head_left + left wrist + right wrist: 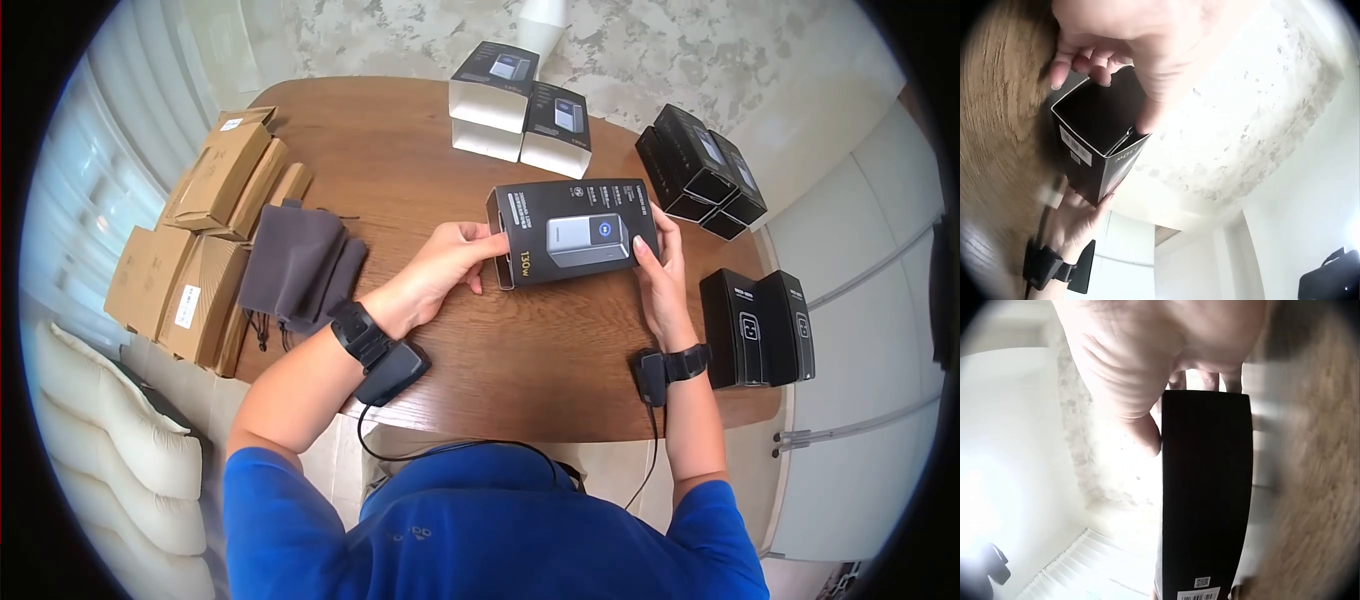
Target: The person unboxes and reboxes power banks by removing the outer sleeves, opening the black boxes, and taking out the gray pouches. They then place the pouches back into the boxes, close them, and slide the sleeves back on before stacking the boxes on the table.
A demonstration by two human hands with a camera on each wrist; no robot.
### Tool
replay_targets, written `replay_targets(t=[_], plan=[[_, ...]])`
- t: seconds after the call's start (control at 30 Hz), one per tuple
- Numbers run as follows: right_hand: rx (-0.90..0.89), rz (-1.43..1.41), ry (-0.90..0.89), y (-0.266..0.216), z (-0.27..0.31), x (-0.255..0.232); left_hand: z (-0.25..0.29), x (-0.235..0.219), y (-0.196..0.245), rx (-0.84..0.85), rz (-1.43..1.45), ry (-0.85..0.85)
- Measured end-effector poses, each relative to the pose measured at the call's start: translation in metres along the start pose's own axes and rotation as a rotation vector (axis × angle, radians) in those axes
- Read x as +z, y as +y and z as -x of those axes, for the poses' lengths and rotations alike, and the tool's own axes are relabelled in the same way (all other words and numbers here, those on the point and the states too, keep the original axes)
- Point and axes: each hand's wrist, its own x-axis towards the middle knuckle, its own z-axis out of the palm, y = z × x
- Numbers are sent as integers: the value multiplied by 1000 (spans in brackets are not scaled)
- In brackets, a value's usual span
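Note:
A black power bank box (570,270), printed with a silver device and "130W", is held over the table between both hands. At its left end, my left hand (435,270) has its thumb on the rim and its fingers curled by the opposite edge. In the left wrist view this end of the box (1088,165) is uncovered, its inside dark, with a thin flap edge beside the thumb. Around the other end, my right hand (664,280) grips with the thumb on the printed face and the fingers behind. The right wrist view shows the box's plain black side (1207,475).
On the wooden table (540,365), brown cartons (225,175) and grey drawstring pouches (295,255) lie at left. White-ended printed boxes (490,100) stand at the back. More black boxes (690,160) are at back right, with two upright black boxes (735,335) nearer at right.

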Motion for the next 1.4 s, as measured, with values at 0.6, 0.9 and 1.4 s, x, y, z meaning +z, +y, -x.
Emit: replay_targets(t=[0.6, 0.9, 1.4], plan=[[167, 71, 74, 7, -3, -22, 4, 9, 8, 254, -160, 165], [49, -233, 398, -3, -14, -74, 3, -23, 26, 329, 57, 199], [24, -503, 691, 1, -17, -91, 9, -13, 32, 45, 228, 143]])
